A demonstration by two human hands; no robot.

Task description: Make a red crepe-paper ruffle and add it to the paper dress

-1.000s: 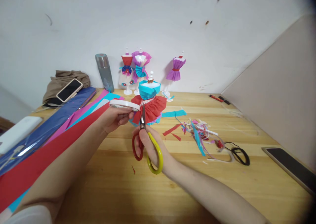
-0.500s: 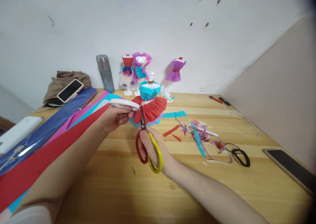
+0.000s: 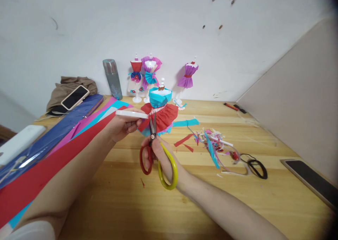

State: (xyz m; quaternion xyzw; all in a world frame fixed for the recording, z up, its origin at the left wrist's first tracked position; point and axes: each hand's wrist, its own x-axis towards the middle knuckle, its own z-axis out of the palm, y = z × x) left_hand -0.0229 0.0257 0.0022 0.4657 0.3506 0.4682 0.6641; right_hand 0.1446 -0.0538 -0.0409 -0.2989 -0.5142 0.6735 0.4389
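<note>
My left hand [image 3: 125,126] pinches a white roll of tape [image 3: 132,114], held nearly edge-on in front of a small dress form. In my right hand [image 3: 161,150] is a pair of scissors [image 3: 152,136] with one red and one yellow handle loop. Their blades are parted and point away from me, the tips close to the tape's right end. Just behind stands the dress form [image 3: 160,96], wearing a turquoise paper top and a red gathered paper skirt [image 3: 165,117]. Its lower part is partly covered by my hands and the scissors.
Three more dressed forms [image 3: 188,75] stand by the wall beside a grey flask [image 3: 112,78]. Colourful paper scraps [image 3: 213,141] and a black hair tie [image 3: 258,168] lie right. Paper sheets [image 3: 66,145], a phone [image 3: 75,97] and a white device [image 3: 21,143] are left.
The scissors' blades have opened and the handles have spread, with my right hand slightly lower. The tape roll has tilted from showing its ring to nearly edge-on.
</note>
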